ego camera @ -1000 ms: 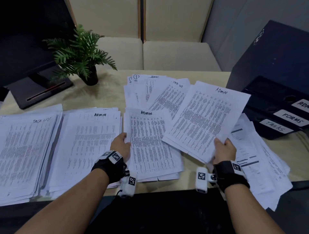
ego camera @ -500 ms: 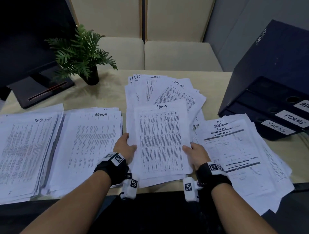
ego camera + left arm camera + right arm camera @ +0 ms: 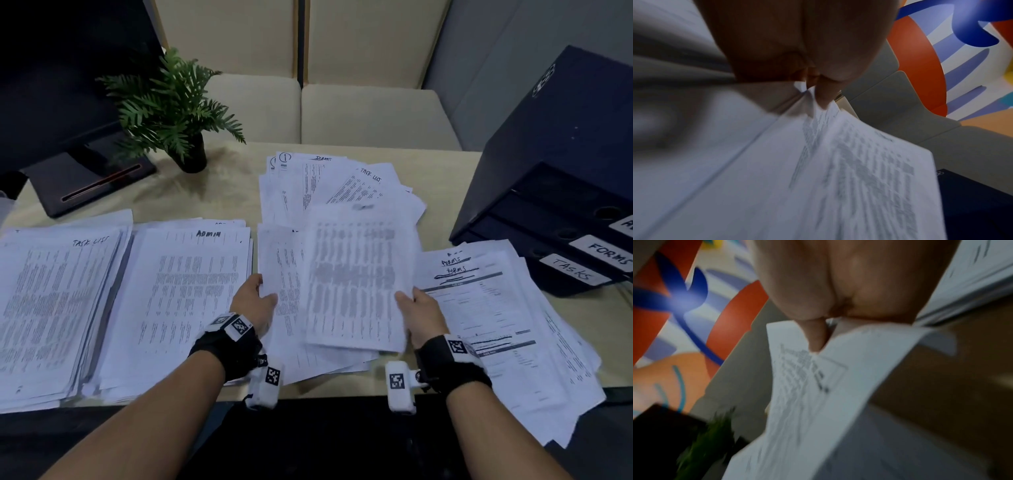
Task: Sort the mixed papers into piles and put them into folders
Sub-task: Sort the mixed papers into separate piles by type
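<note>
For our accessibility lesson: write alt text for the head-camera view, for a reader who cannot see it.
A person's left hand and right hand hold printed white sheets above a beige desk. Stacks marked TASK LIST and ADMIN lie left, FORMS right.

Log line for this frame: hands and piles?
phase: sorting | left hand: pinches left edge of middle papers | right hand: pinches blurred top sheet | labelled piles: task list, admin, forms

Table (image 3: 222,192), near left corner: left pile (image 3: 51,308), top sheet handwritten "TASK LIST". Next pile (image 3: 191,301): "ADMIN". Far fanned sheets (image 3: 308,192): circled "1", "FORMS", "TASK LIST". Right-edge pile (image 3: 479,308): "FORMS" twice, underlined. Folders (image 3: 555,205), spine labels: "FORMS", "TASKS"; top label cut off. Blurred sheet (image 3: 356,284) over middle pile (image 3: 281,294): heading unreadable.
</note>
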`<action>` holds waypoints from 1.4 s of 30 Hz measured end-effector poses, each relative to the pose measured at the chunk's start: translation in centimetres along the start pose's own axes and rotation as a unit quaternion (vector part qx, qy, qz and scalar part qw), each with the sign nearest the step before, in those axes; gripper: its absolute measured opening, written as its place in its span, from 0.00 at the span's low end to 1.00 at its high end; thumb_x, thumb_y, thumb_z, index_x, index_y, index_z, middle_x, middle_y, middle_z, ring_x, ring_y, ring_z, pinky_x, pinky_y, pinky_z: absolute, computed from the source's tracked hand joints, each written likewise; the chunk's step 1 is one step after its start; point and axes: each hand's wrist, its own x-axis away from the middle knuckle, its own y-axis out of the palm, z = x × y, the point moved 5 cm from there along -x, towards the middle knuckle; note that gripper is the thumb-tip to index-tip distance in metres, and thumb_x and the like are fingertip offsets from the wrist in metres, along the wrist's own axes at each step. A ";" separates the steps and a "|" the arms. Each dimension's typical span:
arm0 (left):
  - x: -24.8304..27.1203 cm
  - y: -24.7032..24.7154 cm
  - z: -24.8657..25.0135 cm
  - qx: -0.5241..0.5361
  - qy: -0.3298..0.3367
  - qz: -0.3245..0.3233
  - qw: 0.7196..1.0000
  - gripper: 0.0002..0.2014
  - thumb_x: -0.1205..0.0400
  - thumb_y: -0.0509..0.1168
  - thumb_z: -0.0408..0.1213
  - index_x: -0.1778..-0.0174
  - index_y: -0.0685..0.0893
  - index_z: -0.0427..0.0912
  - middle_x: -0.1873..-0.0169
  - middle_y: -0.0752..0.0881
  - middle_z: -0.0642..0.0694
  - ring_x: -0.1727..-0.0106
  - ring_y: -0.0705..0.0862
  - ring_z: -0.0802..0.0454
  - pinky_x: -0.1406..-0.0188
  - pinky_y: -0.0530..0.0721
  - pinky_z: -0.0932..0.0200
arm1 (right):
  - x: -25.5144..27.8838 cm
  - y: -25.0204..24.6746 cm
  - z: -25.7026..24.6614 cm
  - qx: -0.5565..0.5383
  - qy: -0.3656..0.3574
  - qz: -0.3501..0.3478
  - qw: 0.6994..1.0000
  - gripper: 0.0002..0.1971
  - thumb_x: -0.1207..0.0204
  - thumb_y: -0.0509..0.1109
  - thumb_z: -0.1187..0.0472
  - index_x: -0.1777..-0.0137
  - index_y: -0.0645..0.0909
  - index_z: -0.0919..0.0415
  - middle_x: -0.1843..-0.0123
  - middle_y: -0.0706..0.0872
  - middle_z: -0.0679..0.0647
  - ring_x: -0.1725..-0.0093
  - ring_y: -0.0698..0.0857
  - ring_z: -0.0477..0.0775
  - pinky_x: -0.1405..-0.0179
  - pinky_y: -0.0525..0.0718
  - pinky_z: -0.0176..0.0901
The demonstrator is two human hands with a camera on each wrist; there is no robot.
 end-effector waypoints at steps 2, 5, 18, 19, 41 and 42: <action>0.3 0.2 0.3 -0.005 0.004 -0.005 1.000 0.14 0.16 0.63 0.43 0.36 0.76 0.43 0.41 0.84 0.45 0.50 0.83 0.46 0.58 0.75 0.60 | 0.4 1.9 0.3 0.033 0.001 -0.077 0.997 0.08 0.17 0.65 0.62 0.46 0.85 0.61 0.52 0.91 0.54 0.52 0.89 0.56 0.47 0.87 0.53; 0.5 0.5 0.7 0.004 0.023 -0.002 1.000 0.20 0.19 0.69 0.39 0.32 0.74 0.41 0.39 0.84 0.44 0.45 0.84 0.46 0.51 0.80 0.59 | 0.7 3.6 0.5 0.071 0.003 -0.116 0.991 0.07 0.18 0.66 0.62 0.48 0.86 0.55 0.52 0.92 0.53 0.50 0.90 0.58 0.43 0.87 0.58; 1.3 -8.0 0.8 0.141 0.086 0.025 0.986 0.36 0.17 0.62 0.28 0.22 0.55 0.66 0.36 0.83 0.43 0.34 0.82 0.46 0.35 0.81 0.43 | 2.3 11.4 -4.3 -0.048 -0.049 -0.182 0.981 0.18 0.33 0.74 0.49 0.43 0.83 0.51 0.43 0.89 0.57 0.41 0.86 0.61 0.34 0.80 0.68; 1.4 -9.1 -0.1 0.124 0.078 0.031 0.989 0.38 0.17 0.62 0.28 0.22 0.52 0.70 0.30 0.78 0.42 0.28 0.77 0.45 0.33 0.79 0.44 | 2.8 12.7 -4.5 -0.030 -0.054 -0.181 0.982 0.15 0.33 0.73 0.49 0.45 0.83 0.45 0.43 0.89 0.54 0.40 0.86 0.59 0.34 0.80 0.68; 1.1 -15.1 0.2 -0.073 0.118 0.000 0.990 0.23 0.19 0.63 0.32 0.27 0.74 0.45 0.25 0.71 0.47 0.53 0.81 0.45 0.50 0.78 0.60 | 6.7 18.9 -6.0 0.189 -0.043 -0.037 0.980 0.16 0.25 0.72 0.46 0.65 0.76 0.57 0.61 0.87 0.57 0.65 0.83 0.58 0.57 0.84 0.51; 0.7 -14.0 1.1 -0.080 0.124 -0.010 0.989 0.23 0.19 0.63 0.32 0.27 0.74 0.45 0.25 0.71 0.47 0.43 0.82 0.43 0.44 0.76 0.61 | 5.7 17.3 -6.3 0.181 -0.042 -0.024 0.982 0.16 0.25 0.72 0.46 0.66 0.76 0.56 0.61 0.87 0.58 0.64 0.83 0.59 0.55 0.85 0.53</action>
